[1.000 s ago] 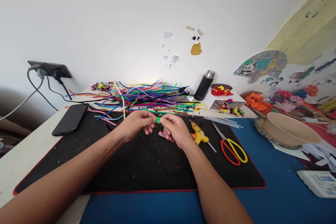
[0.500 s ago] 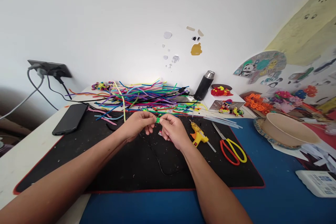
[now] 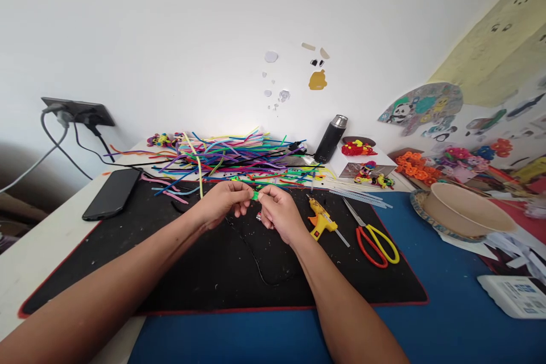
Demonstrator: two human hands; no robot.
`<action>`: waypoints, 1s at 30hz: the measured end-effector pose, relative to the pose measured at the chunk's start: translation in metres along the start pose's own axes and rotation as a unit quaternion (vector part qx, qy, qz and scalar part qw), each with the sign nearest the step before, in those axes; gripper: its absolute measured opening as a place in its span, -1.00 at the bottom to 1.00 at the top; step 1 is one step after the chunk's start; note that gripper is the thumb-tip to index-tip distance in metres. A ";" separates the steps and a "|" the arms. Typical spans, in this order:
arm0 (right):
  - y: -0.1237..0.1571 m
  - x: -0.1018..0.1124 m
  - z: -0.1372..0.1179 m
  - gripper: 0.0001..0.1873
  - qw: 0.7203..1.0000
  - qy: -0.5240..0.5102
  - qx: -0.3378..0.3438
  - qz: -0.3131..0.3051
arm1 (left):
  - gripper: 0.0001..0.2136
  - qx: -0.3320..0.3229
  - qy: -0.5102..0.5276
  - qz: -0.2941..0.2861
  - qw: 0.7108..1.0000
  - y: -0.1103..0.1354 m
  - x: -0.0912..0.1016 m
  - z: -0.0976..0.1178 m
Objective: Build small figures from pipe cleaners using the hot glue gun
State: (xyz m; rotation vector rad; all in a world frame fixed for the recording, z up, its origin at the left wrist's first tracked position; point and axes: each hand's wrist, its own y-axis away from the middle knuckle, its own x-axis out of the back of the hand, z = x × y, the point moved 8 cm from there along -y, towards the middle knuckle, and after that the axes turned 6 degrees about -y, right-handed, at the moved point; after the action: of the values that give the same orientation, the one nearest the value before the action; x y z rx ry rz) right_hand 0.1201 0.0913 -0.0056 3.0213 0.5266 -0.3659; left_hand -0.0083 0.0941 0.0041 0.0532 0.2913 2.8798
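Observation:
My left hand (image 3: 224,201) and my right hand (image 3: 279,211) meet over the far part of a black mat (image 3: 128,261). Both pinch a small piece of green pipe cleaner (image 3: 255,195) between thumb and fingers. The fingers of each hand are closed on it. A small pink object (image 3: 258,216) lies on the mat just under my right hand, mostly hidden. Behind the hands a loose heap of pipe cleaners (image 3: 230,153) in many colours lies against the wall.
A yellow glue gun (image 3: 321,218) and red-and-yellow scissors (image 3: 375,240) lie right of my hands. A dark phone (image 3: 111,193) rests at the left, a black flask (image 3: 330,138) at the back, a paper bowl (image 3: 463,213) and finished pipe-cleaner flowers (image 3: 416,166) at the right.
My right hand has shifted slightly left, covering more of the pink object. Both hands keep pinching the green piece. The view has drifted a little.

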 end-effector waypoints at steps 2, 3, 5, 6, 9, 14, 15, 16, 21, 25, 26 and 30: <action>-0.001 0.001 0.001 -0.77 1.000 0.006 0.004 0.004 | -0.73 0.000 -0.004 0.006 1.000 -0.001 0.000 -0.001; -0.001 0.001 0.001 -0.78 1.000 0.010 0.006 0.006 | -0.74 0.000 -0.006 0.007 1.000 -0.001 0.000 -0.001; 0.000 0.002 0.001 -0.78 1.000 0.023 0.007 0.009 | -0.75 0.000 -0.008 0.009 1.000 -0.002 0.001 -0.002; 0.000 0.002 0.001 -0.78 0.999 0.033 0.006 0.009 | -0.76 0.000 -0.010 0.010 1.000 -0.002 0.001 -0.003; 0.001 0.003 0.000 -0.78 0.997 0.076 0.008 0.001 | -0.79 -0.007 -0.028 0.012 1.000 -0.003 0.004 -0.004; 0.000 0.007 0.000 -0.74 0.993 0.119 -0.001 -0.004 | -0.80 -0.032 -0.107 0.020 0.994 -0.004 0.010 0.003; 0.000 0.008 0.001 -0.73 0.993 0.122 -0.007 -0.002 | -0.80 -0.033 -0.117 0.020 0.992 -0.005 0.010 0.004; 0.000 0.008 0.001 -0.72 0.992 0.122 -0.013 -0.001 | -0.80 -0.034 -0.124 0.019 0.992 -0.005 0.010 0.005; 0.000 0.006 0.000 -0.71 0.992 0.127 -0.010 -0.007 | -0.80 -0.040 -0.148 0.012 0.988 -0.004 0.008 0.004; 0.001 0.008 -0.002 -0.76 0.989 0.149 0.006 0.006 | -0.77 -0.043 -0.153 0.008 0.987 -0.004 0.005 0.002; 0.000 0.009 -0.002 -0.76 0.989 0.147 0.010 0.012 | -0.75 -0.046 -0.141 0.006 0.989 -0.003 0.005 0.002; -0.002 0.013 -0.003 -0.72 0.994 0.101 0.022 0.025 | -0.66 -0.055 -0.061 -0.018 0.996 -0.005 0.005 0.004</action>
State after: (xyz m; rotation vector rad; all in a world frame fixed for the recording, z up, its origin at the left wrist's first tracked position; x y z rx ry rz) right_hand 0.1326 0.0974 -0.0056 3.1261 0.4584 -0.0698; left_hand -0.0116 0.1008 0.0073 0.2013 0.1095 2.8365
